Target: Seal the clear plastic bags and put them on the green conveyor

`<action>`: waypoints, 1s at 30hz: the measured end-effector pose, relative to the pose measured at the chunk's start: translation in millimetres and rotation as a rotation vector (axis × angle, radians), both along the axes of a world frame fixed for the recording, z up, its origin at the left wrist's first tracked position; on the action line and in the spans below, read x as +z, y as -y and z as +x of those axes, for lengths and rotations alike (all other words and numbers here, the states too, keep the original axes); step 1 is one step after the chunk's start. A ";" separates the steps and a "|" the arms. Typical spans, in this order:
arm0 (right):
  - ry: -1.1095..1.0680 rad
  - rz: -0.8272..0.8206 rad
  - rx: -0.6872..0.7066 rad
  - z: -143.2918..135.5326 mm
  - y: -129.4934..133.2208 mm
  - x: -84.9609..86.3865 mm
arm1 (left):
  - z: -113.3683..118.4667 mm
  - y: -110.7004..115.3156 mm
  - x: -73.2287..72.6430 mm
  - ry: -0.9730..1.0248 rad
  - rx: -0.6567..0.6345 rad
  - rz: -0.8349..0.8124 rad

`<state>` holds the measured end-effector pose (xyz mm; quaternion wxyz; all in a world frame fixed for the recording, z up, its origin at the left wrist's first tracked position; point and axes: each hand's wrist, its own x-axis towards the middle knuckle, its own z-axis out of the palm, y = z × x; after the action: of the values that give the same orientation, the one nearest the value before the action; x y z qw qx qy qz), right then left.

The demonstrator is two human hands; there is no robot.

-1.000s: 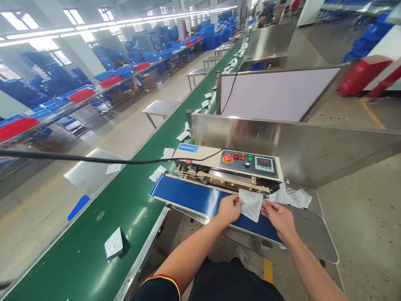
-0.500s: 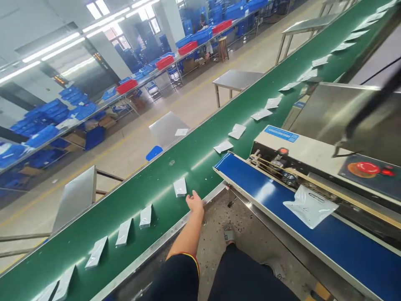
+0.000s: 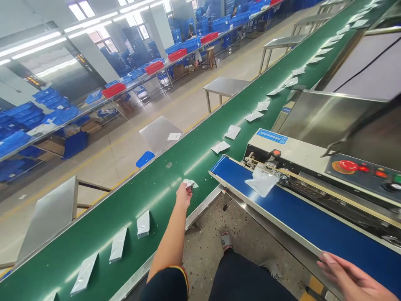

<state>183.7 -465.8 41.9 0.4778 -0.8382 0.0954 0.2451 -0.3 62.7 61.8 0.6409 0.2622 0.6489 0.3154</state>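
Observation:
On the green conveyor belt (image 3: 167,177), my left hand (image 3: 184,195) has its fingers closed on a small white pouch (image 3: 191,183), which is partly covered by the hand. My right hand (image 3: 347,274) is at the lower right, by the near edge of the blue conveyor belt (image 3: 316,221). Its fingers are stretched out, and I see nothing in them. Another white pouch (image 3: 262,184) lies on the blue belt, its far edge against the sealing machine (image 3: 291,156). Several more white pouches, such as one nearby pouch (image 3: 143,223), lie spaced along the green belt.
The sealing machine carries a red button (image 3: 348,166). Steel side tables (image 3: 225,86) stand beyond the green belt, one with a white card (image 3: 174,136). Farther back are benches with blue bins and red bins (image 3: 113,90). My feet are on the speckled floor (image 3: 200,259).
My left hand has reached the nearest pouch and closed on it. My right hand has come into view. The pouch on the blue belt has moved left along the sealing machine.

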 end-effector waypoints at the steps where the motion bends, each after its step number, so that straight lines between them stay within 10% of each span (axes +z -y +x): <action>1: 0.017 -0.046 0.084 -1.0 -16.1 12.6 | 9.9 15.9 9.3 0.052 -0.067 0.015; 6: 0.453 0.101 0.447 -5.3 -94.9 47.8 | 72.1 138.9 45.0 0.259 -0.589 0.045; 10: 0.847 0.179 0.445 5.5 -106.9 45.7 | 119.8 239.5 58.9 0.316 -0.918 -0.051; 13: 0.889 0.173 0.318 15.6 -75.9 43.2 | 146.7 286.5 60.3 0.273 -1.068 -0.037; 17: 0.653 0.149 0.072 23.2 -18.0 48.0 | 175.4 319.8 50.4 0.229 -1.149 0.397; 23: 0.394 0.213 -0.113 32.3 54.1 47.9 | 213.4 371.5 26.6 0.381 -1.717 0.630; 30: 0.261 0.072 -0.529 72.4 120.5 8.9 | 281.6 448.8 -5.6 0.000 -1.746 0.665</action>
<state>256.0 -586.3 50.8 0.5627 -0.7912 0.2395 0.0055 281.3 -386.0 56.2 0.5429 0.8269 0.0984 -0.1084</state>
